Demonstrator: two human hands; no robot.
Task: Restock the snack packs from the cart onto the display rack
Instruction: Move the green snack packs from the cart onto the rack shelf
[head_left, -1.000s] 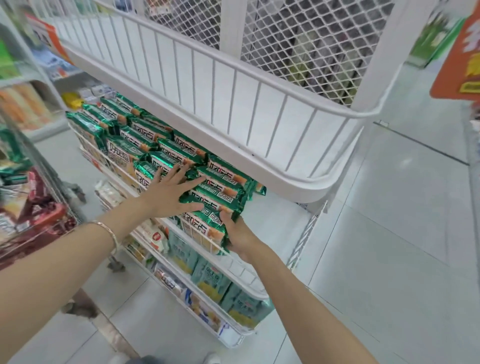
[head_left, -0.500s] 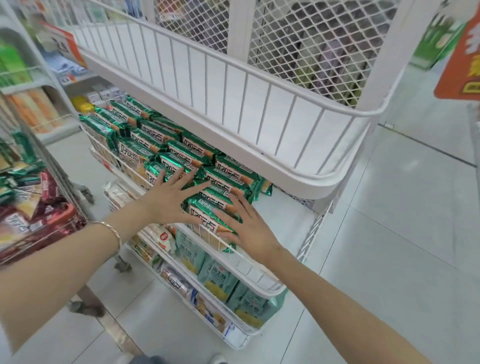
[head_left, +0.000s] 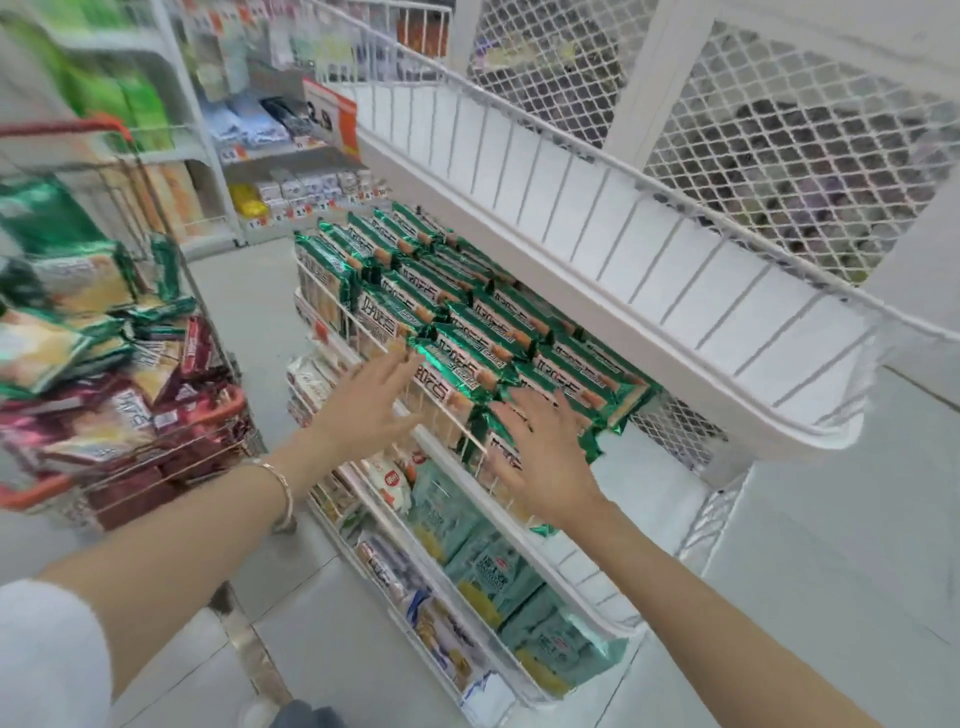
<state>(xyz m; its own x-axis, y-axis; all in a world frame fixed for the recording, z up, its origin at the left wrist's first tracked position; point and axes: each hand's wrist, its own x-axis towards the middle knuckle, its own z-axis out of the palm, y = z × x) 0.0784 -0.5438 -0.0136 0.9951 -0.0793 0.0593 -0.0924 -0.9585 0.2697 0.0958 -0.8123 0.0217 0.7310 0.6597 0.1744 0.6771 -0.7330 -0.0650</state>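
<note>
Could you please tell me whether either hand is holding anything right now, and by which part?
Nothing is held. Both the left hand and the right hand have spread, straight fingers at the green snack packs, gripping none.

My left hand (head_left: 371, 410) withdraws off the snack packs (head_left: 467, 332); my right hand (head_left: 545, 457) releases its pack; the cart (head_left: 156, 467) enters view.

A white wire rack (head_left: 727, 358); green snack packs (head_left: 467, 332) lie in rows on its middle shelf (head_left: 660, 483); teal bags (head_left: 488, 571) below that shelf; a loaded cart (head_left: 156, 467) left of it.
</note>
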